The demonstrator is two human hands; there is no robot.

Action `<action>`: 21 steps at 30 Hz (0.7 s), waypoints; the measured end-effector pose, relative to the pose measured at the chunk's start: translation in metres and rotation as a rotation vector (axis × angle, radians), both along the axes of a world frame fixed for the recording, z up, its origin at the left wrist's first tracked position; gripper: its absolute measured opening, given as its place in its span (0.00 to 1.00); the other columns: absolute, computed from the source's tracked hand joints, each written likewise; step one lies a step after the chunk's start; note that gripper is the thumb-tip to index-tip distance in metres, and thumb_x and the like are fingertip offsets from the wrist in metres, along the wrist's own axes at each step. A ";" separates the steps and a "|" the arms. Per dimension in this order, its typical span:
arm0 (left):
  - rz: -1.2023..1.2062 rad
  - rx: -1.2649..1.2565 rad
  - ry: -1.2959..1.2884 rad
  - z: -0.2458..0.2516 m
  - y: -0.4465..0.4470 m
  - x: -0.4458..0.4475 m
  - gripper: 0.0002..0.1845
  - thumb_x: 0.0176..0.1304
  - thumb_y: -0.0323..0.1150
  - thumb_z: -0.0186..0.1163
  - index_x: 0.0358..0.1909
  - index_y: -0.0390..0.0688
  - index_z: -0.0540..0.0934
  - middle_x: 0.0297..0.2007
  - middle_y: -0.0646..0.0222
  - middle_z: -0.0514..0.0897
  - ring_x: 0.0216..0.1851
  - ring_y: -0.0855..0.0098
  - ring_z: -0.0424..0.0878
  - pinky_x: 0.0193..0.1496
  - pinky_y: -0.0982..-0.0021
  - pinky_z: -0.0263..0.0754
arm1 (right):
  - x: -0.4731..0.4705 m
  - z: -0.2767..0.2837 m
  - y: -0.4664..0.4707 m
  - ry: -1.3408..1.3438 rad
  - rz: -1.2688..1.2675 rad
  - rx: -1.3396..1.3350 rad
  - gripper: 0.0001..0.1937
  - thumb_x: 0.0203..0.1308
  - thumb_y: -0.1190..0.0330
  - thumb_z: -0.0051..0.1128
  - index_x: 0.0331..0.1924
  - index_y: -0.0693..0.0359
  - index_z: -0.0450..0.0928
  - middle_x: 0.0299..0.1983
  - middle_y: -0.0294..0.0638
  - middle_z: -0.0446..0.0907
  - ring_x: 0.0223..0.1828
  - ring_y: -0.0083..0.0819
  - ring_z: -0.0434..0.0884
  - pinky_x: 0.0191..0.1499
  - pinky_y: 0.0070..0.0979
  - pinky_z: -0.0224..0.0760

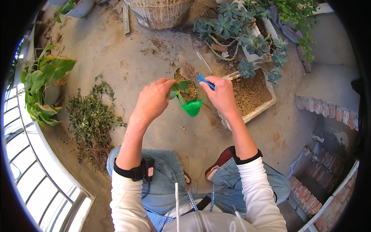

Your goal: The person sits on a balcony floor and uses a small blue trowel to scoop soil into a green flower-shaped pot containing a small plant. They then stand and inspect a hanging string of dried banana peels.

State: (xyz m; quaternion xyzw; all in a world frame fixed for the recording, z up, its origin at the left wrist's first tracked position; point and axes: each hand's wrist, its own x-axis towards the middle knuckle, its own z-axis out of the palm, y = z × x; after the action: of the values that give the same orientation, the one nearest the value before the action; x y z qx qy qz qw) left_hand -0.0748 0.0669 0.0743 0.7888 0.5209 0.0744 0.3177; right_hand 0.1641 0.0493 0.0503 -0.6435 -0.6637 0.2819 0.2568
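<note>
In my right hand (219, 92) is a garden trowel by its blue handle (207, 81). Its soil-caked blade (188, 69) points up and left, over the far side of a green plastic pot (192, 108). Loose brown soil (182, 77) lies in the pot, along with a small plant with thick round leaves (183, 85), leaning toward the near rim. My left hand (154, 100) is at the pot's left side, fingertips close to the leaves. Whether those fingers pinch a leaf or the rim is hidden.
Right of the pot stands a whitish box (259, 111) of crumbly soil, with trailing succulents (246, 40) over its far end. A heap of wilted plants (89, 116) lies left. A large ribbed planter (159, 13) stands ahead. A brick-edged drop (327, 110) lies right, metal railing (32, 156) left.
</note>
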 end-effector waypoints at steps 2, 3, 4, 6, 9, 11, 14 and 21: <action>0.007 0.002 -0.013 -0.001 0.001 0.001 0.16 0.70 0.26 0.54 0.56 0.43 0.81 0.54 0.61 0.84 0.50 0.52 0.83 0.51 0.56 0.78 | 0.023 0.013 -0.011 0.070 -0.081 -0.097 0.09 0.64 0.68 0.65 0.38 0.67 0.85 0.24 0.42 0.83 0.21 0.28 0.78 0.28 0.28 0.69; 0.011 0.005 -0.024 -0.001 0.001 0.001 0.15 0.69 0.26 0.55 0.56 0.43 0.81 0.52 0.61 0.85 0.49 0.51 0.83 0.50 0.56 0.78 | 0.037 0.020 -0.018 0.113 -0.099 -0.114 0.09 0.65 0.67 0.64 0.38 0.67 0.85 0.23 0.40 0.83 0.21 0.23 0.77 0.27 0.26 0.68; 0.015 0.002 -0.023 -0.001 0.002 0.002 0.15 0.69 0.26 0.55 0.56 0.44 0.81 0.51 0.60 0.85 0.49 0.51 0.83 0.49 0.56 0.78 | 0.051 0.025 -0.025 0.142 -0.204 -0.247 0.10 0.66 0.67 0.63 0.36 0.68 0.84 0.23 0.39 0.82 0.20 0.21 0.76 0.26 0.26 0.68; 0.025 0.030 -0.030 -0.001 0.004 0.006 0.15 0.69 0.26 0.55 0.56 0.45 0.81 0.48 0.59 0.85 0.46 0.51 0.83 0.47 0.55 0.78 | 0.086 0.032 -0.042 0.212 -0.319 -0.383 0.12 0.68 0.66 0.61 0.34 0.68 0.82 0.23 0.37 0.82 0.20 0.19 0.75 0.25 0.23 0.68; 0.060 0.074 -0.049 0.001 0.007 0.010 0.16 0.69 0.27 0.56 0.56 0.45 0.81 0.45 0.58 0.85 0.44 0.50 0.83 0.45 0.54 0.78 | 0.136 0.025 -0.073 0.302 -0.505 -0.496 0.13 0.72 0.64 0.57 0.36 0.67 0.81 0.24 0.36 0.82 0.21 0.18 0.76 0.25 0.20 0.70; 0.100 0.107 -0.072 0.002 0.009 0.013 0.16 0.69 0.27 0.55 0.57 0.45 0.81 0.45 0.57 0.85 0.44 0.50 0.83 0.45 0.55 0.78 | 0.157 0.005 -0.091 0.324 -0.615 -0.525 0.14 0.74 0.63 0.54 0.37 0.67 0.80 0.23 0.35 0.82 0.21 0.19 0.77 0.25 0.21 0.71; 0.189 0.132 -0.130 0.001 0.011 0.014 0.17 0.70 0.26 0.55 0.58 0.45 0.80 0.47 0.58 0.86 0.47 0.51 0.84 0.48 0.57 0.79 | 0.164 -0.024 -0.106 0.183 -0.782 -0.584 0.14 0.74 0.63 0.54 0.40 0.68 0.80 0.28 0.40 0.82 0.26 0.26 0.81 0.32 0.26 0.77; 0.383 0.042 -0.310 0.001 0.015 0.016 0.19 0.72 0.25 0.54 0.63 0.46 0.79 0.53 0.62 0.88 0.54 0.62 0.85 0.56 0.65 0.77 | 0.061 -0.026 -0.099 0.239 -0.302 -0.125 0.16 0.58 0.74 0.70 0.50 0.67 0.82 0.44 0.45 0.82 0.45 0.33 0.85 0.45 0.29 0.81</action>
State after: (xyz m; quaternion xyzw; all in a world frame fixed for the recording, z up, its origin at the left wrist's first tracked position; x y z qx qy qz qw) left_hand -0.0586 0.0820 0.0757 0.6611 0.6044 0.2642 0.3575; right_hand 0.2253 -0.0495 0.0245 -0.7123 -0.5056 0.3554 0.3327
